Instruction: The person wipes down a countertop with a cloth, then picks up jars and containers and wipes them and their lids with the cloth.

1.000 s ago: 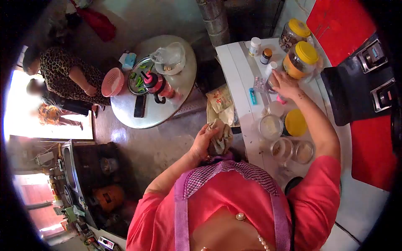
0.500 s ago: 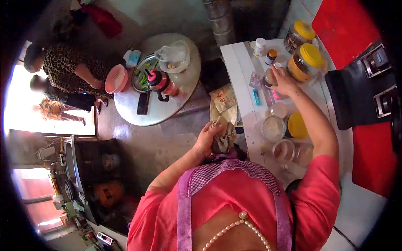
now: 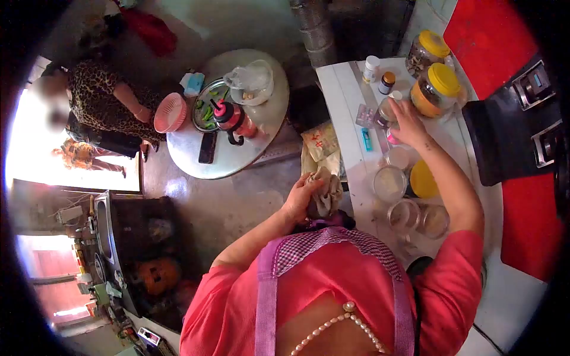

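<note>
My left hand (image 3: 301,199) is closed around a crumpled beige cloth (image 3: 324,193), held in front of the purple checked apron. My right hand (image 3: 408,124) reaches over the white counter (image 3: 343,98), its fingers curled about a small jar (image 3: 386,111) and covering part of it. Beside the jar lie a blister pack of pills (image 3: 365,115) and a turquoise box (image 3: 366,140). A pink object (image 3: 392,137) shows partly under my right hand. Just behind stand a white bottle (image 3: 371,69) and a brown bottle (image 3: 386,82).
Yellow-lidded jars (image 3: 435,89), clear containers (image 3: 390,183) and a black stove (image 3: 482,142) occupy the right side. A round table (image 3: 184,155) holds a pink basket (image 3: 170,113), a tray of green vegetables (image 3: 206,107), a pink-lidded bottle (image 3: 236,121) and a phone (image 3: 207,148). Other people stand at far left.
The whole view has shifted slightly. My right hand has drawn back a little at the small jar; my left hand still grips the cloth. A person at left has turned slightly.
</note>
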A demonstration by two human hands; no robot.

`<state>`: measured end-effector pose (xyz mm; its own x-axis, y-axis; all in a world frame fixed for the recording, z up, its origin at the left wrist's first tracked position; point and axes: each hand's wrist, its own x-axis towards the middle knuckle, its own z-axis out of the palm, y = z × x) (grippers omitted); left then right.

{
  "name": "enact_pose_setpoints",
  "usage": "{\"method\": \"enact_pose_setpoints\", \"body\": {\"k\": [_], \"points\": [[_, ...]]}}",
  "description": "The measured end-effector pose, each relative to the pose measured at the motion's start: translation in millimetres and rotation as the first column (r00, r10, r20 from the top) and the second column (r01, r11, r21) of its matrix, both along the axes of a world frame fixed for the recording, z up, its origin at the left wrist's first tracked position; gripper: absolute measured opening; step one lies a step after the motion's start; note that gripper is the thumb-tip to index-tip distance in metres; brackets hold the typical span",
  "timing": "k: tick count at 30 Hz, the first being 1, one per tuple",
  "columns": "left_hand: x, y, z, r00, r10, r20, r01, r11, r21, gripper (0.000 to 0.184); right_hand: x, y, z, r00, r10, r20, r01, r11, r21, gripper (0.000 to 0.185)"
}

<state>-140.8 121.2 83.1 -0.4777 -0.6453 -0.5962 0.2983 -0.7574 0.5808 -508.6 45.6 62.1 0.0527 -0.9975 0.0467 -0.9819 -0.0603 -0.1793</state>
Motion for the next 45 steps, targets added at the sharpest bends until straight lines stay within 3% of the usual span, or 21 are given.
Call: {"method": "enact_pose_setpoints", "body": {"k": [3, 6, 9, 10, 13, 16, 17, 20, 23, 25, 27, 30, 33, 39, 40, 42, 45], "points": [[2.5, -1.2, -11.7, 0.999, 0.015, 0.030, -0.016, 0.999, 0.038, 0.035, 17.5, 9.8, 36.6, 1.000, -0.019, -0.014, 0.021, 0.988, 0.151, 0.092], [-0.8, 1.2, 4.8, 0.998, 0.063, -0.032, -0.061, 0.997, 0.056, 0.033, 17.5, 14.0, 36.9, 0.995, -0.018, -0.099, 0.029, 0.994, 0.106, 0.084], [0.8, 1.9, 3.2, 0.996, 0.036, -0.082, -0.032, 0.998, 0.049, 0.032, 16.3, 8.8, 47.4, 0.992, -0.048, -0.115, 0.042, 0.998, -0.053, 0.074], [1.9, 1.4, 1.2, 0.996, 0.019, -0.083, -0.015, 0.999, 0.045, 0.033, 13.4, 2.0, 48.9, 0.990, -0.137, -0.014, 0.136, 0.988, -0.068, 0.068], [2.7, 1.1, 1.3, 0.998, -0.006, -0.060, 0.008, 0.999, 0.034, 0.034, -13.6, -13.1, 45.4, 0.961, -0.253, -0.110, 0.195, 0.906, -0.375, 0.060], [4.4, 3.5, 10.2, 1.000, 0.017, 0.013, -0.018, 0.999, 0.042, 0.035, -48.6, -38.1, 36.0, 0.893, -0.443, -0.082, 0.339, 0.782, -0.523, 0.072], [6.6, 3.1, 7.0, 0.999, 0.030, 0.026, -0.031, 0.998, 0.045, 0.035, -54.9, -44.2, 33.4, 0.832, -0.555, -0.030, 0.460, 0.719, -0.521, 0.077], [14.1, 2.1, -0.7, 0.995, 0.066, 0.076, -0.072, 0.995, 0.075, 0.043, -67.1, -58.8, 42.8, 0.624, -0.775, 0.101, 0.717, 0.516, -0.469, 0.091], [19.8, -0.2, -7.2, 0.994, 0.098, 0.057, -0.101, 0.994, 0.048, 0.046, -95.2, -75.8, 48.6, 0.513, -0.838, 0.187, 0.833, 0.433, -0.344, 0.103], [26.1, 1.8, -2.7, 0.992, 0.120, 0.048, -0.122, 0.992, 0.035, 0.045, -112.3, -85.6, 35.9, 0.460, -0.866, 0.195, 0.885, 0.431, -0.174, 0.106], [25.6, 1.0, 12.7, 0.990, 0.136, 0.042, -0.138, 0.990, 0.033, 0.043, -112.7, -86.8, 44.1, 0.479, -0.846, 0.235, 0.876, 0.444, -0.186, 0.110], [27.2, 0.0, 9.1, 0.984, 0.175, 0.026, -0.176, 0.983, 0.051, 0.043, -94.4, -84.6, 72.5, 0.458, -0.888, 0.034, 0.876, 0.444, -0.191, 0.107], [25.9, 3.7, 3.7, 0.981, 0.185, 0.059, -0.189, 0.979, 0.071, 0.044, -121.6, -91.9, 47.8, 0.494, -0.854, 0.165, 0.857, 0.447, -0.256, 0.102], [19.1, -1.2, -6.8, 0.988, 0.152, 0.018, -0.153, 0.985, 0.078, 0.046, -99.3, -71.1, 61.4, 0.534, -0.845, -0.026, 0.825, 0.527, -0.202, 0.091], [17.9, 2.2, -0.4, 0.990, 0.140, -0.002, -0.139, 0.985, 0.105, 0.047, -95.6, -67.2, 68.6, 0.543, -0.838, -0.053, 0.832, 0.546, -0.103, 0.085], [15.2, 2.5, 4.9, 0.992, 0.117, 0.035, -0.120, 0.990, 0.078, 0.042, -91.1, -52.0, 67.7, 0.588, -0.799, -0.126, 0.774, 0.601, -0.199, 0.084], [12.6, 4.0, 6.5, 0.995, 0.092, 0.035, -0.094, 0.994, 0.058, 0.040, -79.5, -27.8, 69.0, 0.713, -0.694, -0.101, 0.637, 0.701, -0.320, 0.085]]}}
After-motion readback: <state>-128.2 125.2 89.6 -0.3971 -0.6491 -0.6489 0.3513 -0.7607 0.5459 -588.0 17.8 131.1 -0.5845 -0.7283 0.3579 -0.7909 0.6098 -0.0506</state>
